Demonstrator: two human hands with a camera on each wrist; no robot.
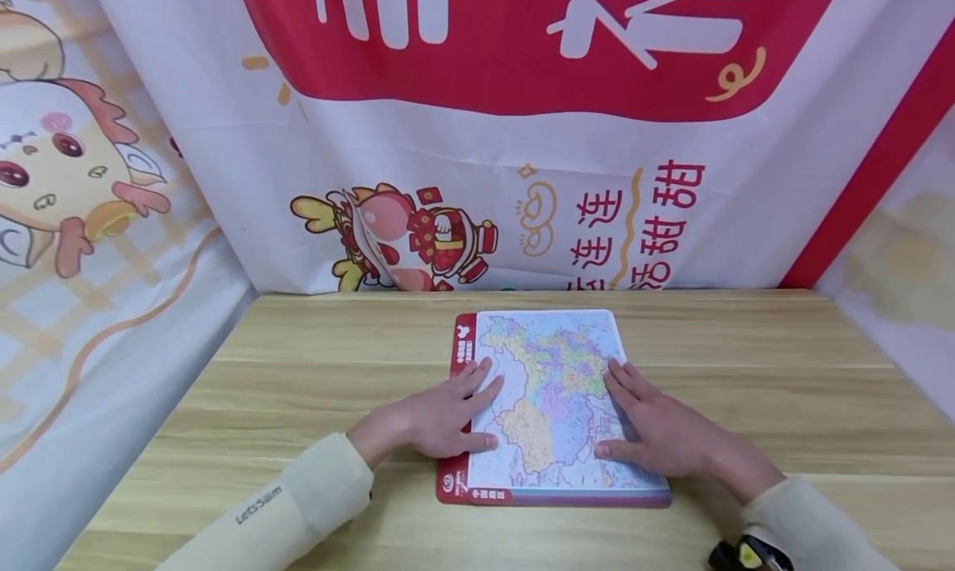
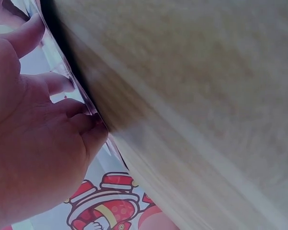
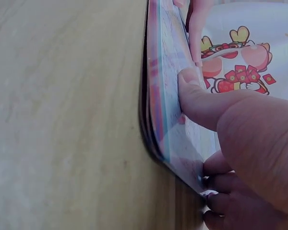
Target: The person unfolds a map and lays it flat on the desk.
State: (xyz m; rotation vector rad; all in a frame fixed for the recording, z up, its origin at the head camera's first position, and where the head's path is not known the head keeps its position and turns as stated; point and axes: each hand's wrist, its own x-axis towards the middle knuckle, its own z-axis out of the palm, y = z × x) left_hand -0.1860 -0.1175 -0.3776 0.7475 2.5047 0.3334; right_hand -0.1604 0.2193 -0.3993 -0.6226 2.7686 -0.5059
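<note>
A printed map sheet or board (image 1: 552, 397) in pastel colours, with a red strip along its left side, lies flat on the table. Its near edge shows layered coloured bands, also seen along the map's side (image 3: 159, 110) in the right wrist view. My left hand (image 1: 446, 415) rests on its left side, fingers spread, thumb on the printed surface. On the opposite side, my right hand (image 1: 666, 428) touches the right edge with extended fingers, its thumb lying on the map. The left wrist view shows the left hand's fingers (image 2: 62, 84) along the map's edge.
The wood-grain table (image 1: 328, 347) extends around the map on all sides. Behind it hangs a white cloth backdrop (image 1: 254, 181) with red printing and cartoon figures. Another printed cloth (image 1: 89, 306) hangs on the left. A dark device (image 1: 749, 553) sits at the right wrist.
</note>
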